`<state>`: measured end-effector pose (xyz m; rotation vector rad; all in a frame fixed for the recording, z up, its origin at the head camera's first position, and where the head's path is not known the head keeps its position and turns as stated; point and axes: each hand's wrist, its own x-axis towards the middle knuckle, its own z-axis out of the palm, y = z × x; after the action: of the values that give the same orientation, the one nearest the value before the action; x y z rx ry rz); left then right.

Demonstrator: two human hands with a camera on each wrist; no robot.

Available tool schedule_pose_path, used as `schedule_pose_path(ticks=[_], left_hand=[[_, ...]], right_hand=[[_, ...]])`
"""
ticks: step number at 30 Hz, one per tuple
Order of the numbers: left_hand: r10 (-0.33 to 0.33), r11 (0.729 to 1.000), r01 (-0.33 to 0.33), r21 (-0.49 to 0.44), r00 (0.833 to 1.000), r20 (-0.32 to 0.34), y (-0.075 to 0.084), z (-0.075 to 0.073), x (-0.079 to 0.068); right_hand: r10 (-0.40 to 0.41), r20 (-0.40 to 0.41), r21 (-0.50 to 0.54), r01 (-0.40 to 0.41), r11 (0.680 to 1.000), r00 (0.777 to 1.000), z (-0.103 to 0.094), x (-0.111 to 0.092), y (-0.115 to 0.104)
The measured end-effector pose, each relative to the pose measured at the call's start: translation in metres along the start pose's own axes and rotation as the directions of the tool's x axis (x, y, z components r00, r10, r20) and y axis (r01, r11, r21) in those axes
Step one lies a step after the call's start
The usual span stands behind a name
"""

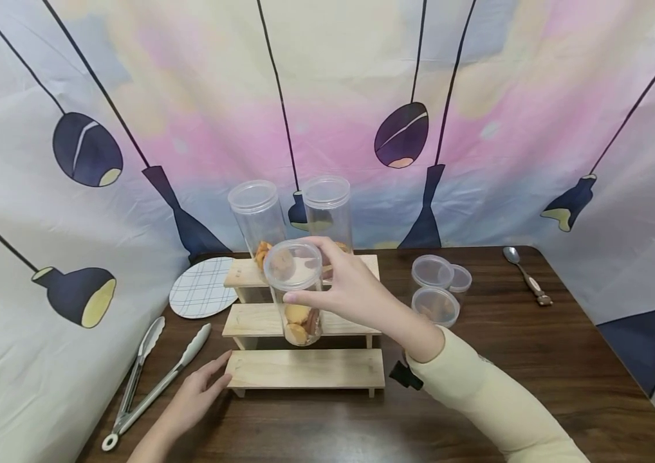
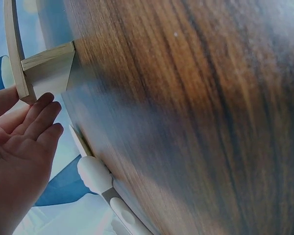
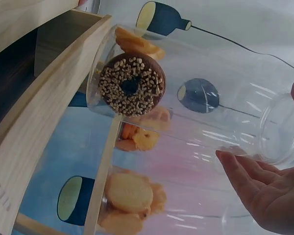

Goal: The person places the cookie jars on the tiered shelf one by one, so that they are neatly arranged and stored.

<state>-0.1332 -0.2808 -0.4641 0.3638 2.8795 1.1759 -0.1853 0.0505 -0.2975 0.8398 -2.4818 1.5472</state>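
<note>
We see the right hand [image 1: 346, 283] gripping a jar [image 1: 289, 283] of pastries [image 1: 298, 315] near its top. The left hand [image 1: 195, 393], loosely outstretched, touches the rack's lowest step [image 1: 304, 370].

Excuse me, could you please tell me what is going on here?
A person's right hand grips a clear jar of pastries near its top, holding it at the middle step of a wooden stand; whether the jar touches that step is hard to tell. The left hand holds the left end of the stand's bottom step. Two more jars of food stand on the top step. Tongs lie to the left.
</note>
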Motion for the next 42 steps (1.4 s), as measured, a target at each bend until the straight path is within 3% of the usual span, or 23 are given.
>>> schedule_pose_path(ticks=[10,19,42], left_hand=[[-0.018,1.0,0.018,-0.004,1.0,0.012,-0.001,0.0,0.0],[-0.005,1.0,0.005,0.001,1.0,0.002,0.001,-0.002,0.002],[-0.018,1.0,0.018,-0.004,1.0,0.002,0.0,0.0,0.0]], right_hand=[[-0.034,-0.041,0.045,0.036,0.998,0.999,0.026,0.02,0.003],[-0.069,-0.085,-0.08,0.062,0.995,0.994,0.043,0.035,0.009],[-0.078,-0.135,-0.182,0.053,0.982,0.988,0.066,0.044,0.009]])
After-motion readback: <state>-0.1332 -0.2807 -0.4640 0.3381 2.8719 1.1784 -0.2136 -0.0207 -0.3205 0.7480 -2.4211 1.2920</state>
